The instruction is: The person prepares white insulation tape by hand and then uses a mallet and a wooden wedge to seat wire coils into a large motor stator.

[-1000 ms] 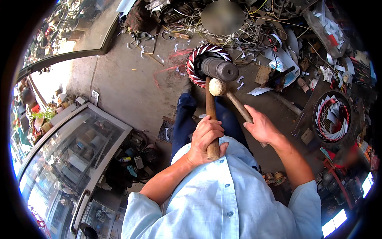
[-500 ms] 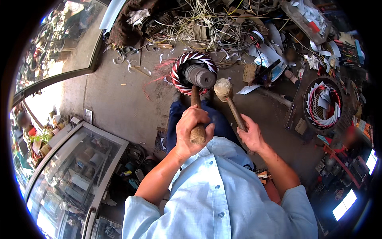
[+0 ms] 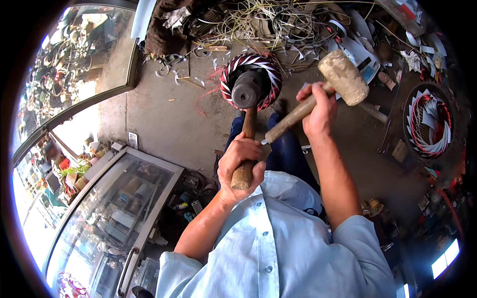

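My left hand [image 3: 239,164] is wrapped round the wooden handle of a sledgehammer [image 3: 247,90]. Its round dark metal head lies over the opening of a motor stator [image 3: 275,82] with red and white windings and insulation strips. How deep the head sits in that ring is hidden. To the right, my right hand [image 3: 320,111] grips a wooden mallet [image 3: 344,77] near its pale, worn head. The mallet is raised, apart from the sledgehammer, its handle slanting down to the left.
Beyond the stator lies a tangled heap of wire [image 3: 258,25] with paper scraps around it. A second wound stator [image 3: 439,124] is at the right. A glass-fronted cabinet [image 3: 134,188] stands at the lower left, under a glass door [image 3: 94,59].
The mallet has gone from beside the sledgehammer's head up and to the right, its head now turned right. The sledgehammer's head has tipped leftward over the stator. The whole view has shifted.
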A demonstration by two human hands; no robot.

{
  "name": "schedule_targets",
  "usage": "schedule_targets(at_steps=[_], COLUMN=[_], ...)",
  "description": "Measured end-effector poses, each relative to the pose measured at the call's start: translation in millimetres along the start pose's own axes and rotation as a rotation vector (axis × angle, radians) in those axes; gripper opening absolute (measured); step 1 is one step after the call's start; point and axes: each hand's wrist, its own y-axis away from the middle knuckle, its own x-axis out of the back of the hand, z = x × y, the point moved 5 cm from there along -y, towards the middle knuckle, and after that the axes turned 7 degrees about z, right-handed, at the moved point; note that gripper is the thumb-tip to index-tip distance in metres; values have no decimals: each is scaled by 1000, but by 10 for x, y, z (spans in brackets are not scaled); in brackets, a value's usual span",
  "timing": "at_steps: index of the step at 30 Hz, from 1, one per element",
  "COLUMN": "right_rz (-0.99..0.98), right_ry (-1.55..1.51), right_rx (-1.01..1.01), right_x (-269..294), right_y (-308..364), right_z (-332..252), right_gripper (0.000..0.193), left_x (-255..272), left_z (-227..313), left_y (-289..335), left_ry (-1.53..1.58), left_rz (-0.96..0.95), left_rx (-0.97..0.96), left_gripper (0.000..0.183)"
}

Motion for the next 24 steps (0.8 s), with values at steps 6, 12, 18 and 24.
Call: schedule_targets(at_steps=[6, 12, 18, 24], right_rz=[352, 582, 674, 543], right_ry=[-305, -183, -73, -22], right_rx=[-218, -196, -132, -93], right_x=[274, 214, 179, 237], right_y=[-681, -595, -755, -565], right_z=[470, 1376, 1645, 1513], right_gripper=[13, 15, 19, 19], left_x=[-87, -150, -235, -153], left_z=[-33, -62, -88, -151], left_y=[181, 149, 60, -6], left_ry=[-38, -61, -76, -21], left_rz=[-38, -31, -45, -25], left_rx=[-36, -48, -91, -37], left_gripper=[16, 16, 19, 17])
